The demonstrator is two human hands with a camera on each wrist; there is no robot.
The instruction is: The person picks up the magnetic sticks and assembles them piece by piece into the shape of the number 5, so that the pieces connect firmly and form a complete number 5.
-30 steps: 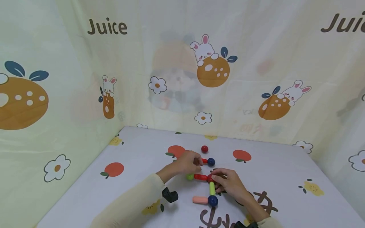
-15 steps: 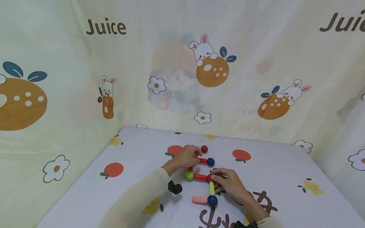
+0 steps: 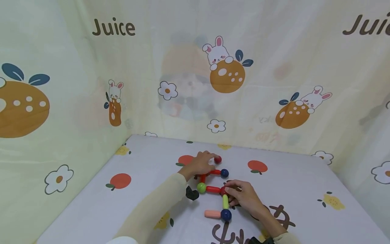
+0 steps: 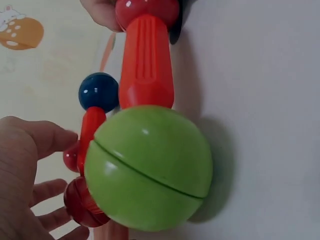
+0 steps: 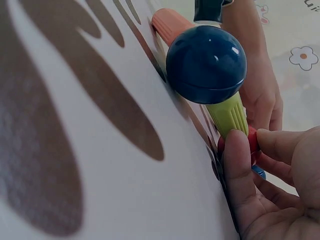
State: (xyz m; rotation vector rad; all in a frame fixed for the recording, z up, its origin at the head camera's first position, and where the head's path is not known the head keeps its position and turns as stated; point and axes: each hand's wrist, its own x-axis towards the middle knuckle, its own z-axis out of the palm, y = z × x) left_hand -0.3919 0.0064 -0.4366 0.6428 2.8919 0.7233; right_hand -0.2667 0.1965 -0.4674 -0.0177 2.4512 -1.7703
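Note:
A chain of toy balls and sticks lies on the table. From the front it runs pink stick (image 3: 212, 214), blue ball (image 3: 226, 215), lime stick (image 3: 225, 202), red ball (image 5: 253, 140), red stick (image 3: 213, 189) and green ball (image 4: 150, 167). Beyond the green ball, more red sticks lead past a dark red ball (image 4: 82, 202) to a second blue ball (image 3: 224, 173). My right hand (image 3: 245, 196) pinches the red ball at the chain's middle. Over the far part reaches my left hand (image 3: 201, 163), fingers apart, one fingertip at a loose red ball (image 3: 218, 159).
Printed cloth (image 3: 283, 179) with fruit and dark lettering covers the table. Curtain-like walls (image 3: 189, 67) with rabbits and oranges stand behind and at the sides. A black wrist mount (image 3: 192, 193) sits under my left forearm, near the green ball.
My left hand has moved away over the chain's far end to the loose red ball, uncovering the green ball and the red stick behind it. My right hand keeps its pinch.

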